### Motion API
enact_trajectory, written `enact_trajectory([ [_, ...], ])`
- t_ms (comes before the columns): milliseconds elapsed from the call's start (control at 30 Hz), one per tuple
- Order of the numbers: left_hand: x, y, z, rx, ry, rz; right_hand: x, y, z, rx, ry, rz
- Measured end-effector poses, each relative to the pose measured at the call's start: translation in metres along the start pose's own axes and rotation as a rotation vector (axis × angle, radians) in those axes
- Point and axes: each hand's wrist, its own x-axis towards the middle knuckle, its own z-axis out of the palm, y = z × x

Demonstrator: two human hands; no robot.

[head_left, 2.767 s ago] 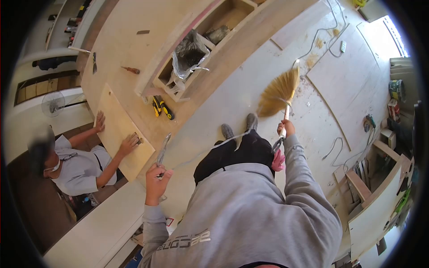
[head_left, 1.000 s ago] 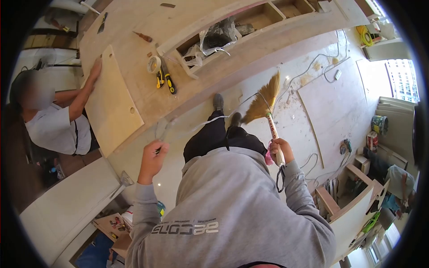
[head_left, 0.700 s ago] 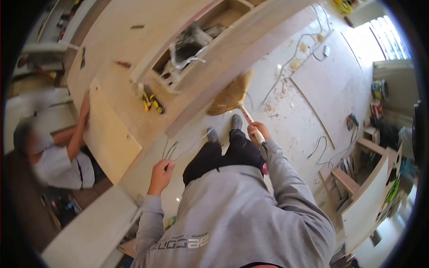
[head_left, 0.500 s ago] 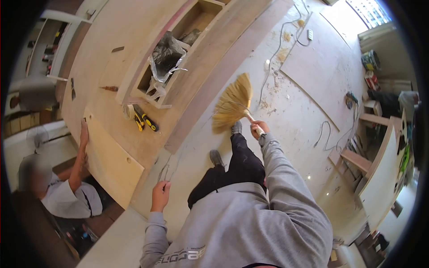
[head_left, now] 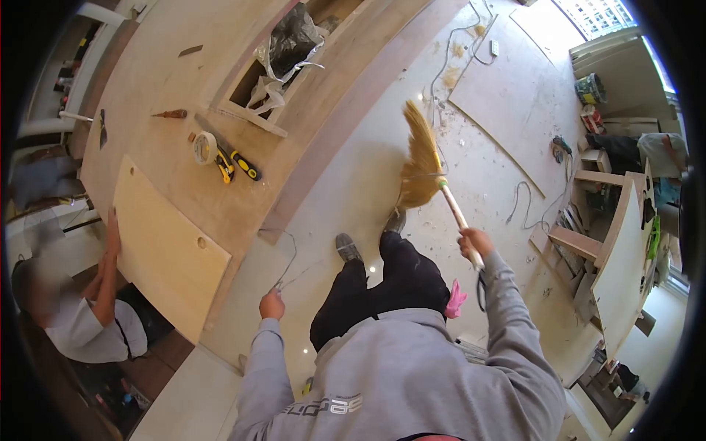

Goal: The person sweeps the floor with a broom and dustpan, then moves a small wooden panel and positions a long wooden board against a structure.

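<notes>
Far left, below the worktop's near edge, a co-worker crouches with one hand flat on a plywood panel, seemingly to steady it. Whether the panel lies on the worktop or leans against it cannot be told. Further along the worktop, a tape roll and two yellow-and-black tools lie close together, well back from the edge, with a screwdriver apart from them. A crumpled plastic bag sits in an open compartment beyond.

At the middle, the person's left hand is raised in front of the body. Its fingers are closed on a strip, thin and wire-like, which loops up toward the worktop's edge and hangs free of the legs. The shoes stand on a bare lane of floor between the worktop and the debris.

To the right, the right hand has its fingers wrapped around the handle of the broom, gripping high on the stick, which likely gives reach. The broom tilts forward with its bristles just ahead of the right foot. Whether they touch the floor is unclear. A pink cloth hangs at the hip.

Past the broom, sawdust, loose cables and a flat board crowd the floor. A wooden frame closes off the right side, so the open room runs straight ahead along the worktop.
</notes>
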Motion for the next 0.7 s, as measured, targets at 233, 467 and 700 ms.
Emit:
enact_trajectory([
  [233, 0.003, 0.013, 0.007, -0.041, 0.191, -0.22, -0.097, 0.019, -0.095, -0.685, 0.167, -0.003],
  [467, -0.015, 0.051, 0.012, -0.079, 0.268, -0.159, -0.165, 0.04, -0.173, -0.764, 0.188, 0.113],
  [700, -0.02, 0.061, 0.083, 0.526, -0.708, -0.229, -0.159, 0.062, -0.137, -0.343, 0.239, 0.043],
])
